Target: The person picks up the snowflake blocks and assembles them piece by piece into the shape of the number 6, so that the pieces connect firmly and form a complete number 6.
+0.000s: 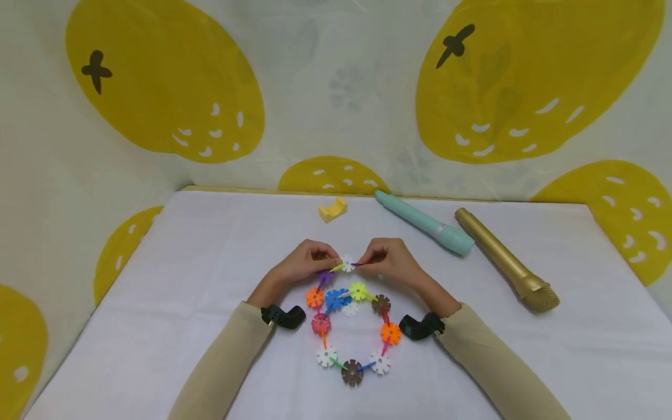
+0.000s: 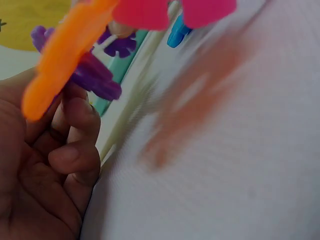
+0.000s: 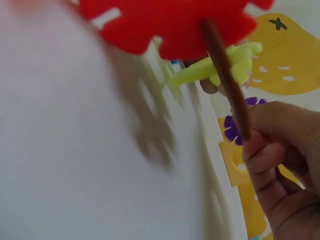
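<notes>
Notched plastic snowflake discs in several colours are slotted together in a looping chain, with a brown disc point(image 1: 352, 372) nearest me. At the chain's far end, my left hand point(image 1: 301, 262) pinches a yellow disc point(image 1: 336, 268), seen edge-on beside a white disc point(image 1: 347, 263). From the right, my right hand point(image 1: 391, 261) pinches a purple disc point(image 3: 232, 129) between thumb and fingers, its edge right at the white disc. In the left wrist view, an orange disc point(image 2: 65, 60) and another purple disc point(image 2: 95, 77) hide part of the left fingers.
A small yellow stand point(image 1: 333, 210) sits at the back of the white-covered table point(image 1: 210, 233). To its right lie a teal microphone point(image 1: 420, 220) and a gold microphone point(image 1: 504, 256). A cloth with a yellow fruit print point(image 1: 168, 81) hangs behind.
</notes>
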Demonstrator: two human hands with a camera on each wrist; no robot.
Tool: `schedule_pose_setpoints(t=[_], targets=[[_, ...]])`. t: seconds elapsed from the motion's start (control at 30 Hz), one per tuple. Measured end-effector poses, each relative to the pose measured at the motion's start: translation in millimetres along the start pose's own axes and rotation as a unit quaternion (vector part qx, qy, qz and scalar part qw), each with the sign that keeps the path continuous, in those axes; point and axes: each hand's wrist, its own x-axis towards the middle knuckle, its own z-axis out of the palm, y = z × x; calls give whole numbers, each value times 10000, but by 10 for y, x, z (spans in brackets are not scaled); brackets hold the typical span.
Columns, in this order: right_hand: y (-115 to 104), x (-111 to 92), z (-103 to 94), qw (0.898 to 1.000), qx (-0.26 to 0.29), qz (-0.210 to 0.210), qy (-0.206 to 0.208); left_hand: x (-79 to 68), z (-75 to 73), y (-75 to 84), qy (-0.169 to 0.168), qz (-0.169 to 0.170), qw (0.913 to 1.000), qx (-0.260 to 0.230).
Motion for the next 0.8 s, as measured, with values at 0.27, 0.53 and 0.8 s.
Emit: schedule_pose_setpoints(t=[0.27,0.53,0.8], targets=[[-9,12,-9,9988,441,218,-19,-3,-3,30,-1,-190,9998,27],[41,14,-84,9943,555,256,-876,4,-17,39,-156,-164,9996,-172],[116,-8,-96,9766,483,387,-2059,-2,2,15,-160,-153,9990,-395]])
